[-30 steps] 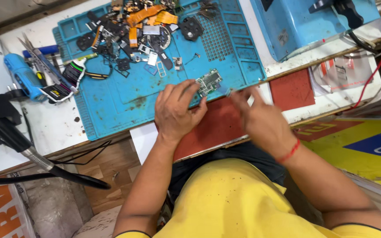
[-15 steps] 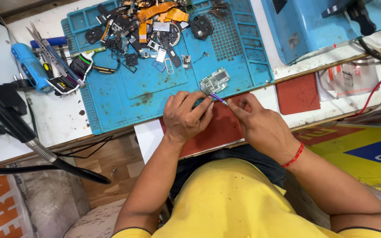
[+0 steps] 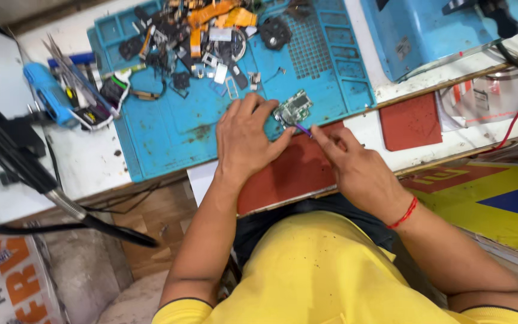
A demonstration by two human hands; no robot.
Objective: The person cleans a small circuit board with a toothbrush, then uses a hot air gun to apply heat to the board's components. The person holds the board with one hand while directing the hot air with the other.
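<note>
On the near edge of the blue silicone work mat (image 3: 169, 129), at about the centre of the view, lies a small green circuit board (image 3: 293, 108), and both hands meet over it. The left hand (image 3: 246, 141) comes from six o'clock and rests flat-ish on the mat, its fingers (image 3: 258, 111) together and slightly curled, with the thumb (image 3: 281, 141) stretched toward three o'clock to touch the board's edge; I judge that it presses the board so it does not slide. The right hand (image 3: 355, 165) arrives from four o'clock and its thumb and forefinger are pinched on a thin purple-handled tool (image 3: 302, 128), whose tip points to eleven o'clock at the lower edge of the board. Such a fine pinch seems chosen for small, exact work. A red thread bracelet (image 3: 404, 214) is on the right wrist. Under the wrists a dark red pad (image 3: 283, 174) covers the table front, probably as a soft rest. At twelve o'clock on the mat is a heap of black and orange loose parts (image 3: 202, 36), kept away from the working place. At ten o'clock a light blue hand tool (image 3: 46, 93) lies beside tweezers. At two o'clock stands a blue machine housing (image 3: 427, 30).
</note>
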